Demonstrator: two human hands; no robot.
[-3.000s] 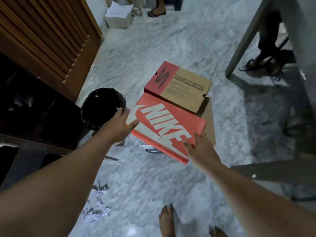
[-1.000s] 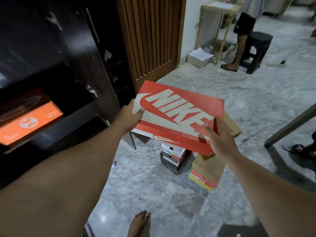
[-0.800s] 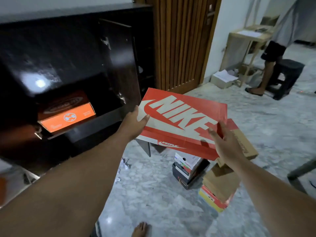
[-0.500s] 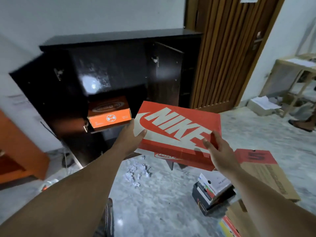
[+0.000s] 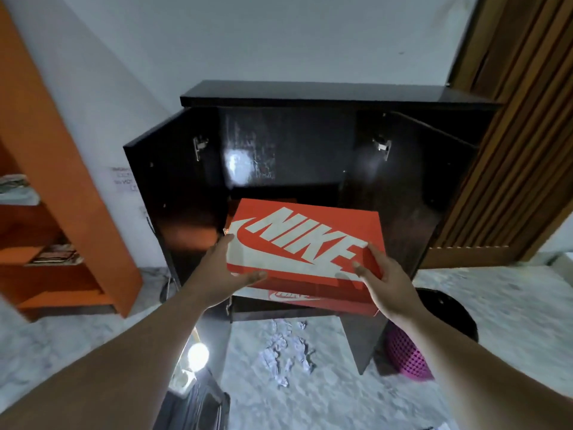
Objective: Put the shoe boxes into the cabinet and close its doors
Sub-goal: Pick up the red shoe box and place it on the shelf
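Observation:
I hold a red Nike shoe box (image 5: 305,243) level in front of the dark cabinet (image 5: 310,97), at its open mouth just above the lower shelf. My left hand (image 5: 226,271) grips the box's left near corner. My right hand (image 5: 381,280) grips its right near corner. Both cabinet doors stand open: the left door (image 5: 173,206) and the right door (image 5: 434,193). An orange box edge (image 5: 229,220) shows inside, mostly hidden behind the Nike box.
An orange shelf unit (image 5: 77,197) stands left of the cabinet. A slatted wooden door (image 5: 521,150) is on the right. A black bin (image 5: 446,315) and a pink basket (image 5: 406,355) sit at the lower right. Crumpled paper (image 5: 285,349) lies on the marble floor.
I turned left to face the cabinet squarely. The Nike box moved with both hands from beside the cabinet to its open front, covering the orange box inside.

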